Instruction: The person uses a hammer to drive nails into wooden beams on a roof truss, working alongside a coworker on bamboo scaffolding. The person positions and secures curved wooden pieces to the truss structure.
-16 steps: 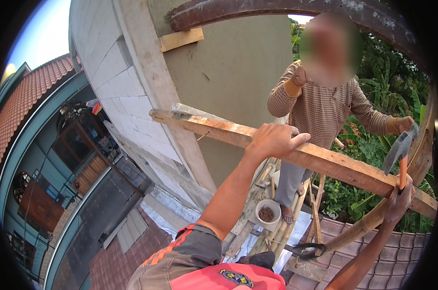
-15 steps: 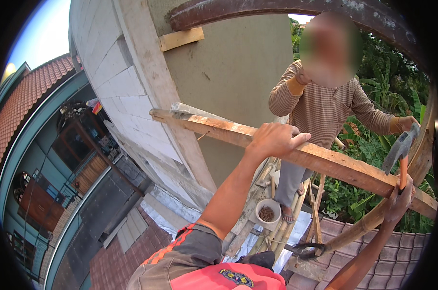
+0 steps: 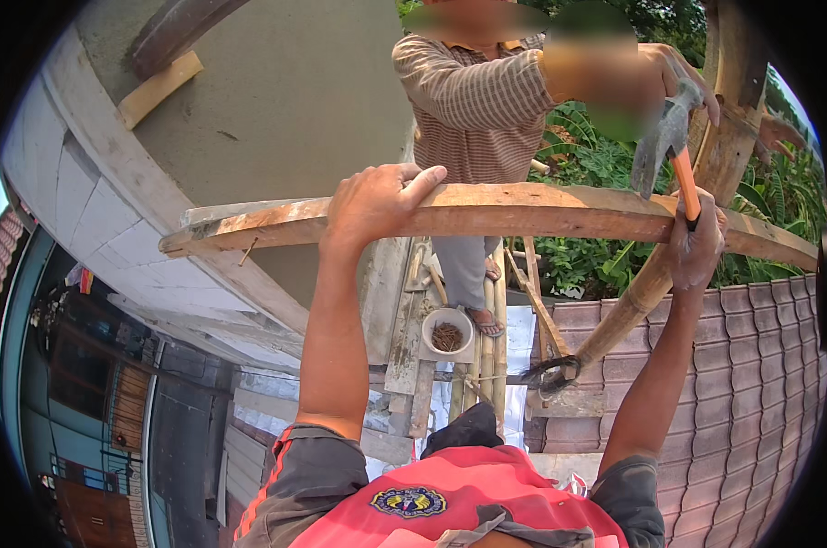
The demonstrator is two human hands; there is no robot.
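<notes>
A long wooden beam [image 3: 541,212] lies crosswise in front of me at about chest height. My left hand [image 3: 375,203] is closed over its left part, thumb along the top. My right hand [image 3: 696,245] is closed around the orange handle of a claw hammer [image 3: 684,183] and presses against the beam's right part. The hammer's grey head points up, above the beam. Behind the hammer head, a co-worker's hand [image 3: 692,78] reaches toward the bamboo post; whether it touches the hammer I cannot tell. A nail [image 3: 248,251] sticks out of the beam's left end.
The co-worker in a striped shirt [image 3: 473,91] stands on bamboo scaffold poles [image 3: 494,384] beyond the beam. A white bucket of nails [image 3: 447,335] sits by their feet. A plastered wall [image 3: 285,119] rises at left, a tiled roof [image 3: 733,384] lies at right, and a bamboo post [image 3: 728,119] stands far right.
My view has swung right, and the beam now looks closer to level. The co-worker's raised arm has come down and stretches across to the right. Both my hands keep their holds.
</notes>
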